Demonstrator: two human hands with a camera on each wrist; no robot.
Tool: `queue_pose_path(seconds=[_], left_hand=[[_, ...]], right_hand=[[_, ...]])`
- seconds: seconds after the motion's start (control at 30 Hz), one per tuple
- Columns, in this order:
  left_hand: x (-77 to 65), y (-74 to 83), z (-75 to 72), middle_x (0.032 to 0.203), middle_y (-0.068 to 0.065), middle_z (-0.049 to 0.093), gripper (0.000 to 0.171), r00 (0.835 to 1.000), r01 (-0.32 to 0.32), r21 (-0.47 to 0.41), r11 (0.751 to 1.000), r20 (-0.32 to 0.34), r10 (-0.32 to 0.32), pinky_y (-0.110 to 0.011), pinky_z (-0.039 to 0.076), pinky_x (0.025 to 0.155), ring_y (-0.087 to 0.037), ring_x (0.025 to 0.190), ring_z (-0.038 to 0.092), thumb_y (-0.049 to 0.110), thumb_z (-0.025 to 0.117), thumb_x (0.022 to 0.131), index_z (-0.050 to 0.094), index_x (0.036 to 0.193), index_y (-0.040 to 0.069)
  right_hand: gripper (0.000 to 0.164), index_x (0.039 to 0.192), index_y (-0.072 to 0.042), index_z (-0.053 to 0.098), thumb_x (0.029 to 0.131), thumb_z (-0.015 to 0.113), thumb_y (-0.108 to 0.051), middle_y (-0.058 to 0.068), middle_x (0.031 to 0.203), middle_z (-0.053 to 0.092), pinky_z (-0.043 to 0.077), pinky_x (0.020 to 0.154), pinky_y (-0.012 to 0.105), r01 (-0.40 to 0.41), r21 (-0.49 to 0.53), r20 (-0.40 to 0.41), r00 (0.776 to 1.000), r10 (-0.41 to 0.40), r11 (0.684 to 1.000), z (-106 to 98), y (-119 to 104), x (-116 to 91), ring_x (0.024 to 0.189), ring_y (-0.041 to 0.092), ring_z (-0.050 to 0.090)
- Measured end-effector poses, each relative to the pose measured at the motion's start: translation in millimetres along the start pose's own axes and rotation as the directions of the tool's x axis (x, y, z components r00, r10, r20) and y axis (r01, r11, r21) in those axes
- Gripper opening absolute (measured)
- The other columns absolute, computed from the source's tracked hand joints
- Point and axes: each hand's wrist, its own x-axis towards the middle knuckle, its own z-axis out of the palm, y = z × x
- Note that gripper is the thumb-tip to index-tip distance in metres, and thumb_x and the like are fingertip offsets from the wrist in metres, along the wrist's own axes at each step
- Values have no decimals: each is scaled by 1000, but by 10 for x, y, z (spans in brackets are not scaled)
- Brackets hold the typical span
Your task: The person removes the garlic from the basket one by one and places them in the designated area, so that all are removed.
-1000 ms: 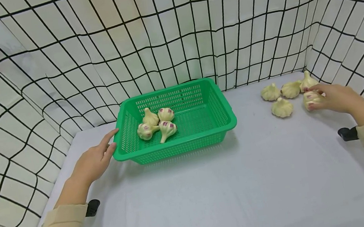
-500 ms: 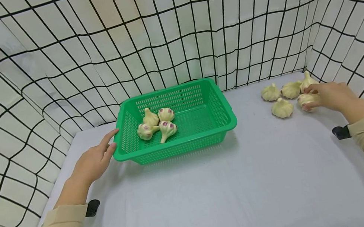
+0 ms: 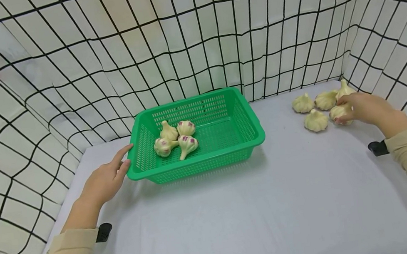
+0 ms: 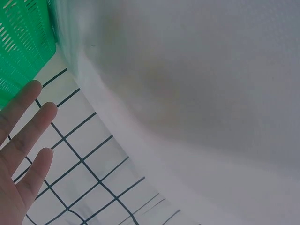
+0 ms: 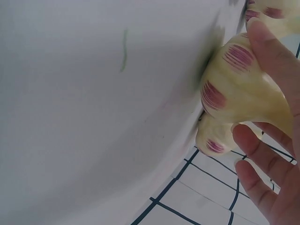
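Observation:
At the right of the head view, my right hand (image 3: 369, 109) holds a pale garlic bulb (image 3: 337, 113) with purple streaks, low at the table. The right wrist view shows the thumb (image 5: 276, 56) on one side of this bulb (image 5: 239, 89) and the fingers (image 5: 255, 145) on the other. Several more bulbs, such as a front one (image 3: 316, 121), lie close by. My left hand (image 3: 102, 182) rests its outstretched fingers against the left rim of a green plastic basket (image 3: 196, 159). Inside the basket, several garlic bulbs (image 3: 188, 145) cluster toward the left.
A black grid net (image 3: 199, 56) over white sheeting rises behind the table and along both sides. White cloth (image 3: 214, 222) covers the tabletop. The net's right corner stands just behind the bulbs at my right hand.
My right hand has shifted slightly left with the garlic bulb, which now sits nearer the front bulb of the group. The left hand and the basket have stayed in place.

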Motion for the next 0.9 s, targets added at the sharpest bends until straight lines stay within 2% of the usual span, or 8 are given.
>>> queue_pose_path(seconds=[0.13, 0.3, 0.4, 0.53, 0.63, 0.8, 0.9], left_hand=[[-2, -4, 5, 100, -22, 70, 58, 1000, -1, 2, 1000, -5, 1, -44, 47, 58, -29, 74, 63, 48, 26, 112, 25, 162, 20], [-5, -4, 6, 101, -24, 70, 58, 1000, -4, 3, 1000, -4, 4, -46, 49, 59, -31, 75, 65, 48, 26, 112, 25, 162, 20], [-5, -2, 3, 100, -24, 70, 58, 1000, -5, 4, 1000, -5, 5, -46, 48, 59, -30, 74, 64, 48, 26, 112, 25, 162, 20], [-7, 3, -4, 96, -22, 70, 58, 1000, -6, 4, 1000, -10, 6, -44, 47, 58, -28, 72, 63, 48, 26, 112, 25, 162, 19], [-11, 9, -7, 94, -21, 70, 58, 1000, -5, 2, 1000, -10, 5, -44, 47, 58, -28, 71, 62, 48, 26, 112, 25, 162, 19], [-15, 16, -7, 102, -25, 70, 58, 1000, -8, 0, 1000, -14, 8, -45, 48, 59, -30, 73, 64, 47, 26, 112, 26, 162, 18], [-14, 15, -7, 100, -24, 70, 58, 1000, -8, 1, 1000, -14, 8, -45, 48, 59, -29, 73, 63, 47, 26, 112, 26, 162, 18]], right_hand=[[83, 141, 6, 49, 88, 79, -50, 41, 144, 40, 38, 93, 75, -6, 48, 0, 1000, 6, 999, 11, 14, -25, 125, 64, 40], [91, 148, 4, 39, 88, 79, -51, 36, 129, 54, 43, 85, 69, -26, 131, -28, 999, 30, 991, 12, 29, -101, 110, 54, 55], [96, 151, 4, 33, 88, 80, -50, 34, 128, 54, 45, 81, 64, -35, 185, -38, 998, 43, 982, 1, 29, -143, 106, 47, 56], [91, 151, 7, 32, 90, 81, -39, 35, 141, 44, 44, 85, 65, -19, 229, -57, 998, 33, 973, -18, 30, -170, 114, 51, 52], [87, 150, 7, 33, 90, 81, -34, 37, 142, 42, 43, 88, 67, -11, 247, -74, 997, 30, 969, -31, 38, -181, 116, 53, 51], [81, 149, 9, 34, 92, 79, -29, 37, 142, 41, 42, 89, 67, -9, 251, -91, 995, 33, 968, -62, 60, -201, 118, 55, 49], [77, 149, 8, 35, 93, 77, -24, 37, 141, 40, 42, 87, 68, -13, 241, -106, 994, 39, 970, -100, 67, -221, 118, 55, 49]])
